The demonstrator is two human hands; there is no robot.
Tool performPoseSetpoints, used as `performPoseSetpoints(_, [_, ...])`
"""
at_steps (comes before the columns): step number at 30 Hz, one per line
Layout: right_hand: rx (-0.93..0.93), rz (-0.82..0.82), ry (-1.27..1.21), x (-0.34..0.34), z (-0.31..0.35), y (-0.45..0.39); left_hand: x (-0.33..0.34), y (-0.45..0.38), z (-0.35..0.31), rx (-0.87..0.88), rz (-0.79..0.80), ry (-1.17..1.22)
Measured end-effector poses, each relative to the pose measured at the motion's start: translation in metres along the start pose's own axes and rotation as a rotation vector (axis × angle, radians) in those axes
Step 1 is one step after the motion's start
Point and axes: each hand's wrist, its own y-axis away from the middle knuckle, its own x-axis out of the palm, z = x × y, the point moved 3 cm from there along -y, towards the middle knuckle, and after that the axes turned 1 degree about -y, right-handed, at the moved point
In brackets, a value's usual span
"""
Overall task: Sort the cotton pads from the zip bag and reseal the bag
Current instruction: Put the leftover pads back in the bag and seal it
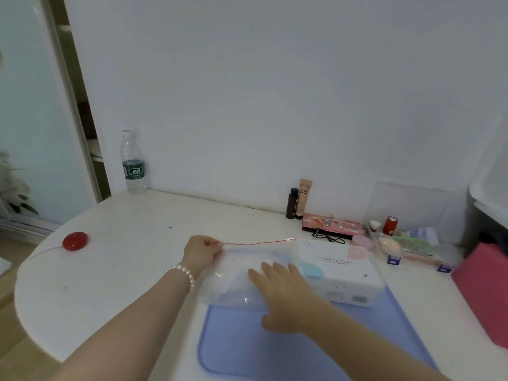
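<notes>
**Seal at risk of gaps**

Fingers of your left hand (202,250) pinch the red zip strip at the left end of the clear plastic zip bag (239,279); your right hand (280,291) lies flat on it, fingers straight. The bag lies mid-table, across the far edge of the blue mat (247,339). Trapped air or a skipped stretch could leave the seal open. Contents blur white; closure cannot be confirmed.

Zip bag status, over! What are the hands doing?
Left hand pinching red zip strip. Right hand flat on zip bag. White box touching bag's right end.
</notes>
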Motion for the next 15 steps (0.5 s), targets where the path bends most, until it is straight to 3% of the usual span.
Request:
performPoseSetpoints(5, [0.019, -0.020, 0.125, 0.029, 0.003, -0.015, -0.007, 0.005, 0.016, 0.039, -0.084, -0.213])
performPoseSetpoints(7, [0.007, 0.048, 0.142, 0.031, 0.004, -0.016, -0.013, 0.008, 0.017, 0.129, -0.088, -0.259])
performPoseSetpoints(8, [0.009, 0.004, 0.158, 0.027, 0.002, -0.018, -0.016, 0.009, 0.017, 0.196, -0.060, -0.270])
performPoseSetpoints(13, [0.025, -0.013, -0.332, -0.036, -0.021, -0.029, -0.033, 0.008, 0.012, 0.494, 0.352, -0.555])
performPoseSetpoints(15, [0.033, -0.023, -0.528, -0.070, -0.036, -0.037, -0.037, 0.018, -0.003, 0.515, 0.414, -0.461])
